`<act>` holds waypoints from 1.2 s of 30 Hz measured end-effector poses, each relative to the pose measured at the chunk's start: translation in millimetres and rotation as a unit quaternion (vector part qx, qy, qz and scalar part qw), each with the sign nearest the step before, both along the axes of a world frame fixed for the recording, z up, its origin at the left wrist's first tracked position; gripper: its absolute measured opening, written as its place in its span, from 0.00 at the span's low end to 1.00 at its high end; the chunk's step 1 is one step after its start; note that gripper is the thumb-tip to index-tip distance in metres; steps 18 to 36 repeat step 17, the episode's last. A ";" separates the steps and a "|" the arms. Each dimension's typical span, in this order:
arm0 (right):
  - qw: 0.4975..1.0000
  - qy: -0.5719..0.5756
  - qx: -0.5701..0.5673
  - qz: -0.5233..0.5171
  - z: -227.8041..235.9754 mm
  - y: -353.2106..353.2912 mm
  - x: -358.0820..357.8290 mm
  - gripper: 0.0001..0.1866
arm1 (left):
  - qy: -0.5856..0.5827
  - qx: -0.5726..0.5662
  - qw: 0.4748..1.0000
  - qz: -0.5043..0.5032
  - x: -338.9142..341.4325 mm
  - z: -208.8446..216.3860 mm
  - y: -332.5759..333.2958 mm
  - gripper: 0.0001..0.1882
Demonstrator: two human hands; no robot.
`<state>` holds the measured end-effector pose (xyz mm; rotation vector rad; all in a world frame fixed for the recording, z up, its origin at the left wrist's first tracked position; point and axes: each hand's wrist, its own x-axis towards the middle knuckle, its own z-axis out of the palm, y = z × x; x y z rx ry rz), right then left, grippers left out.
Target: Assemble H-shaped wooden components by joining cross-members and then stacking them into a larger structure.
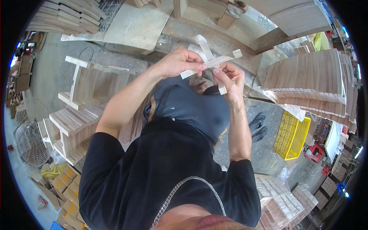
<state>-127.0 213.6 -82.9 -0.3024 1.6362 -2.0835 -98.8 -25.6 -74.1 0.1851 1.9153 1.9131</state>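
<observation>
Above my lap, both hands hold a cross-shaped wooden piece [221, 60] made of pale strips that meet near its middle, with short blocks at the ends. My left hand [183, 62] pinches the strip on the left side, its thumb close to the crossing. The fingers of my right hand [231, 78] are closed around the near arm of the cross, just right of the crossing. Part of the joint is hidden by my thumbs and fingers. A wooden workbench [161, 36] lies just beyond the piece.
Stacked wooden frames [76, 120] stand at my left, beside a wire fan guard [31, 143]. On the right are tall stacks of wooden boards [306, 74], a yellow plastic crate [291, 136] and dark sandals [258, 128] on the floor. Cardboard boxes [69, 188] sit at lower left.
</observation>
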 end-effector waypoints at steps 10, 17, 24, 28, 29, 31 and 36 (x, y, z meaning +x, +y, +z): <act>0.997 0.003 -0.031 -0.069 -7.0 -10.2 -27.7 0.10 | -0.092 0.060 0.993 0.049 -35.5 8.5 -7.4 0.17; 0.980 -0.077 -0.121 -0.138 -7.3 -24.2 -95.7 0.17 | 0.153 -0.199 0.947 0.198 -50.4 12.8 15.0 0.25; 0.980 -0.077 -0.121 -0.138 -7.3 -24.2 -95.7 0.17 | 0.153 -0.199 0.947 0.198 -50.4 12.8 15.0 0.25; 0.980 -0.077 -0.121 -0.138 -7.3 -24.2 -95.7 0.17 | 0.153 -0.199 0.947 0.198 -50.4 12.8 15.0 0.25; 0.980 -0.077 -0.121 -0.138 -7.3 -24.2 -95.7 0.17 | 0.153 -0.199 0.947 0.198 -50.4 12.8 15.0 0.25; 0.980 -0.077 -0.121 -0.138 -7.3 -24.2 -95.7 0.17 | 0.153 -0.199 0.947 0.198 -50.4 12.8 15.0 0.25; 0.980 -0.077 -0.121 -0.138 -7.3 -24.2 -95.7 0.17 | 0.153 -0.199 0.947 0.198 -50.4 12.8 15.0 0.25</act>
